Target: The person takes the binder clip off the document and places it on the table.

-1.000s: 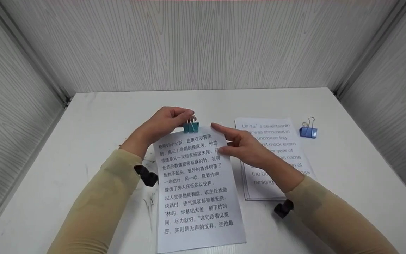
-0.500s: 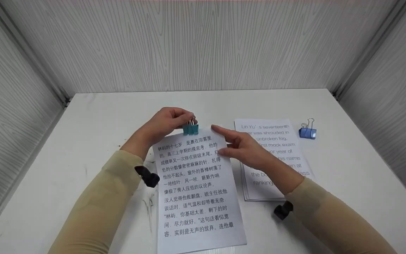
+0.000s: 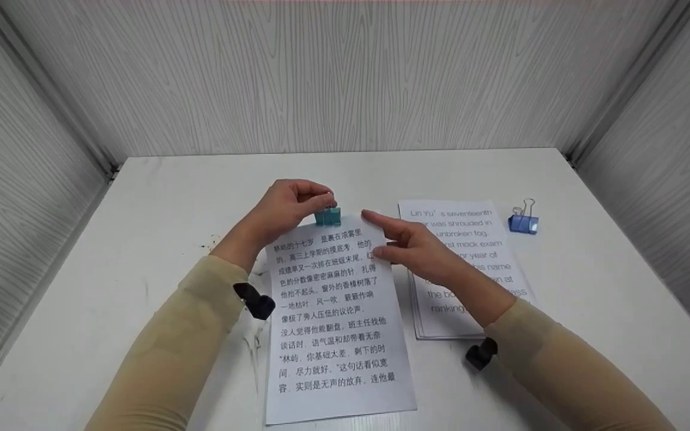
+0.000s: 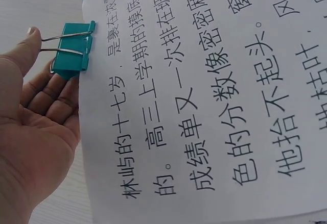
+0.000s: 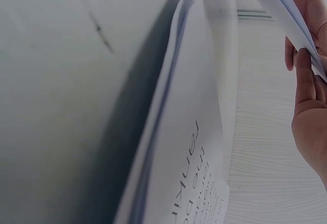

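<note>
My left hand [image 3: 288,206] pinches the wire handles of a teal binder clip [image 3: 329,216] between thumb and fingers. In the left wrist view the binder clip [image 4: 73,49] sits at the top edge of a sheaf of paper [image 4: 168,101] printed in Chinese; how far its mouth reaches over the edge I cannot tell. My right hand [image 3: 420,248] holds the upper right side of the paper sheaf [image 3: 336,335], thumb in front and other fingers partly hidden behind. The right wrist view shows the sheaf [image 5: 281,9] raised, with the right hand [image 5: 311,117] at its edge.
A second stack of paper [image 3: 450,326], printed in English, lies on the white table [image 3: 159,197] under and beside the right forearm. Further right stands a blue binder clip [image 3: 524,224] with its wire handles up. Grey panels [image 3: 345,78] enclose the table at the back and sides.
The left hand and teal binder clip have shifted slightly right, and the thumb now covers more of the clip's handles. The right hand keeps its hold on the paper sheaf.
</note>
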A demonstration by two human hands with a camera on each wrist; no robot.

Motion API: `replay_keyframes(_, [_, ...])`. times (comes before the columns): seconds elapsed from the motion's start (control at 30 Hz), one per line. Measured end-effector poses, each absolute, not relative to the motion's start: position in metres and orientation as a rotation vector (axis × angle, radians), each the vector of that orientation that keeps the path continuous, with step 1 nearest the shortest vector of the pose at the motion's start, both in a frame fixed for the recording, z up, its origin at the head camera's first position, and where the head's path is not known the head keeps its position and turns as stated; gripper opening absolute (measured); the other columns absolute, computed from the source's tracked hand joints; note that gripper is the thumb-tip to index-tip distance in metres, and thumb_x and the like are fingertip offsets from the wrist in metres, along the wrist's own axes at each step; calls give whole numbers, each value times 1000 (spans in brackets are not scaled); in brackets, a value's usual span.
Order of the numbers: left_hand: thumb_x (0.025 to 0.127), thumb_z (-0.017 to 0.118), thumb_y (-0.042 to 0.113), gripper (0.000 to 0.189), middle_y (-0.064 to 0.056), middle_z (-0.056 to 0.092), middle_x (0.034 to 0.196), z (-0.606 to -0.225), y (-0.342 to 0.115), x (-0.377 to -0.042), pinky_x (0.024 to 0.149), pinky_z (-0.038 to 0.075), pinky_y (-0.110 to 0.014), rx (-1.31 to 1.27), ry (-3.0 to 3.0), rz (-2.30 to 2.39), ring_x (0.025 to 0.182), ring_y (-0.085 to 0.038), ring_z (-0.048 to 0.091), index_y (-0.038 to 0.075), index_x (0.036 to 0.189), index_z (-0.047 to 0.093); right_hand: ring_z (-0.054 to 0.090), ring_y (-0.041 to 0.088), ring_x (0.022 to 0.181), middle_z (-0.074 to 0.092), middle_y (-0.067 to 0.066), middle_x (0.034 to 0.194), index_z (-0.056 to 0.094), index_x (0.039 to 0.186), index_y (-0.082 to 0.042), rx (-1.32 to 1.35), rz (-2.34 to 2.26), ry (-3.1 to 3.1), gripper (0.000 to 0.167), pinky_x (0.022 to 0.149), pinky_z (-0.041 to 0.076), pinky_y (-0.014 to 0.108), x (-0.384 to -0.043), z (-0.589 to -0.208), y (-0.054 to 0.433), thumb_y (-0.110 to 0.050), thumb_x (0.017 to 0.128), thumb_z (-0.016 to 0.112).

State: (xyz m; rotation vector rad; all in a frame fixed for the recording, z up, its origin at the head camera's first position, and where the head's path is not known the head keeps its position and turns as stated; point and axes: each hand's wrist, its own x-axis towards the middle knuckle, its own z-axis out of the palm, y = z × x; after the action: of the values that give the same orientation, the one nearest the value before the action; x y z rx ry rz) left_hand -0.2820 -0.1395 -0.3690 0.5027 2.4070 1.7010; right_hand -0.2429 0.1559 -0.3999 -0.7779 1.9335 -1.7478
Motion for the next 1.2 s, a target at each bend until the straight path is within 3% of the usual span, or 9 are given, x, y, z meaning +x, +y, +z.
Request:
replay_keyframes(0.3, [103,73,31,28,-2,78,112,-369,-140,-280,111,48,-41,456,2491,1749,111,-20,68,11,122,78,69,33,124,63,11,147,44,164,-26,-761,-1730,1947,68,98,59,42,-245,-404,156,-3,104,66])
replay_keyframes(0.47, [105,70,31,30,-4,78,115,-367,-154,-279,111,48,-41,454,2511,1794,114,-18,69,9,125,77,69,32,125,63,11,147,42,165,-20,-745,-1734,1954,69,100,58,42,-248,-408,156,-2,103,66])
replay_keyframes(0.9, [105,67,43,47,-7,73,130,-378,-226,-264,121,38,-51,247,2619,1620,125,-25,64,9,138,69,70,32,122,63,9,148,46,163,-26,-699,-1720,2008,68,98,59,39,-254,-416,162,-3,103,68])
replay_keyframes(1.2, [103,68,50,59,-9,68,138,-393,-274,-249,121,39,-51,77,2598,1520,131,-27,59,10,145,64,71,32,120,65,6,146,47,162,-29,-674,-1711,2030,68,97,60,40,-255,-416,160,-5,102,69])
